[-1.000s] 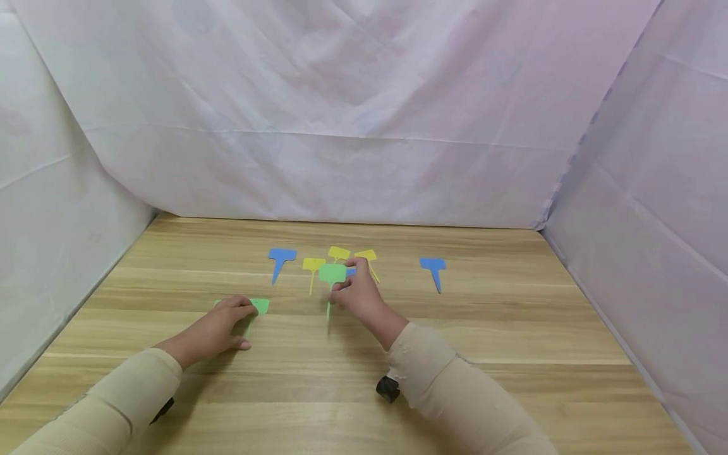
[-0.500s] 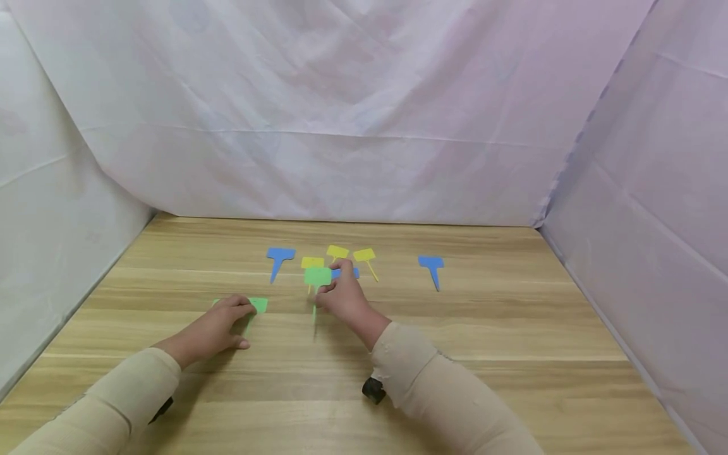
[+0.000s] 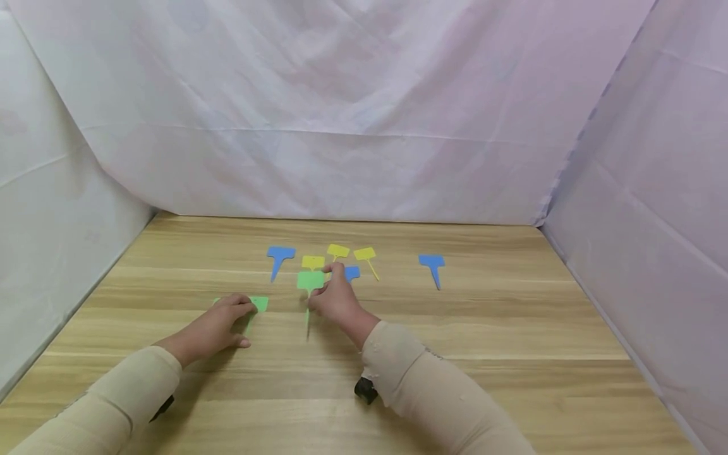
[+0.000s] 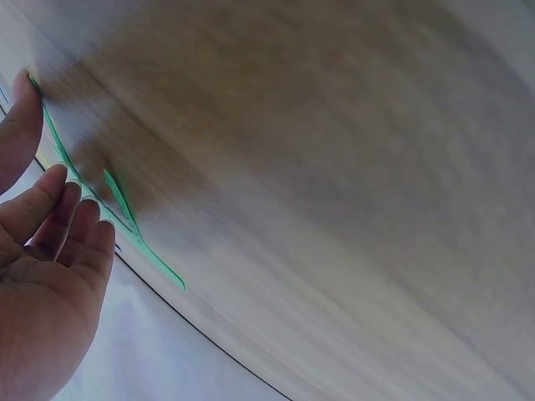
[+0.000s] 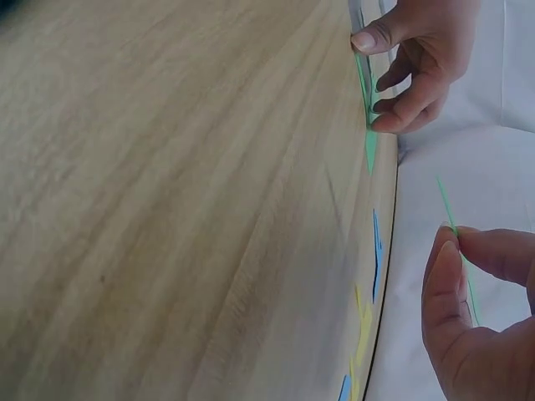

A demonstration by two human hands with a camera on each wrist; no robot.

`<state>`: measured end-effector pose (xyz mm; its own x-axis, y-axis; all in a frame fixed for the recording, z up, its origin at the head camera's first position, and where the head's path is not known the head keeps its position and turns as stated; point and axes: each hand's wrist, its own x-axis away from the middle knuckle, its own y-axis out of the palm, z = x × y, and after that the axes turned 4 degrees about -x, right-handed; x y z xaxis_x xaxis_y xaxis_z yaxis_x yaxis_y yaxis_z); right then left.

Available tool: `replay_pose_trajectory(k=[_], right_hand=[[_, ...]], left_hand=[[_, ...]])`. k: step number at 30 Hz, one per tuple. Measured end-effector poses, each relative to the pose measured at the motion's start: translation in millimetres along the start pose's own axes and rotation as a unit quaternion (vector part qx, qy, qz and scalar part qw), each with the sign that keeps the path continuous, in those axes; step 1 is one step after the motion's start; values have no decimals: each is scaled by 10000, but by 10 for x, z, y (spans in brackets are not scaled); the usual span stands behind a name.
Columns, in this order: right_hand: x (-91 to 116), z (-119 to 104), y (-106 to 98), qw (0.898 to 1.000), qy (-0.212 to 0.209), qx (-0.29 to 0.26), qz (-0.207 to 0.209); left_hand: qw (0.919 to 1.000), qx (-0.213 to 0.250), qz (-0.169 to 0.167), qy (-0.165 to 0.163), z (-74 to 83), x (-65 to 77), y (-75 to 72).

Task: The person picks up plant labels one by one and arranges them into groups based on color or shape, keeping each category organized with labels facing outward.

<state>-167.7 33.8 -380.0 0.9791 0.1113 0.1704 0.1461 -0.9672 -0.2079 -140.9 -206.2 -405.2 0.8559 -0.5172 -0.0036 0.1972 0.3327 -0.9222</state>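
My right hand [image 3: 339, 304] pinches a green T-shaped plant label [image 3: 309, 280] by its stem, thumb against fingertips, wide head up and stem pointing down. In the right wrist view this label [image 5: 444, 196] appears edge-on, above the tabletop. At the left, my left hand [image 3: 210, 330] rests with loosely bent fingers over green plant labels [image 3: 260, 304] lying on the table, partly hidden beneath it. The left wrist view has the thumb at one end of a green label [image 4: 155, 257] and the fingertips along it. Just beyond the right hand lies a blue label [image 3: 352, 273], partly covered.
Yellow plant labels [image 3: 364, 254] lie flat behind the right hand. One blue label [image 3: 281, 254] is left of them, another blue label [image 3: 432, 261] far right. White cloth [image 3: 364, 158] hangs behind and along both sides of the wooden table [image 3: 500, 328].
My right hand has moved left and slightly nearer with the green plant label, uncovering more of the yellow labels and the blue one behind. The left hand has stayed in place.
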Motion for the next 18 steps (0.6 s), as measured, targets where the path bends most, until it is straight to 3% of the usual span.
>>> replay_pose_trajectory(k=[18], right_hand=[[6,14,130,9982,192,515,-248]], left_hand=[[9999,-104,67,57,-5,-3,10]])
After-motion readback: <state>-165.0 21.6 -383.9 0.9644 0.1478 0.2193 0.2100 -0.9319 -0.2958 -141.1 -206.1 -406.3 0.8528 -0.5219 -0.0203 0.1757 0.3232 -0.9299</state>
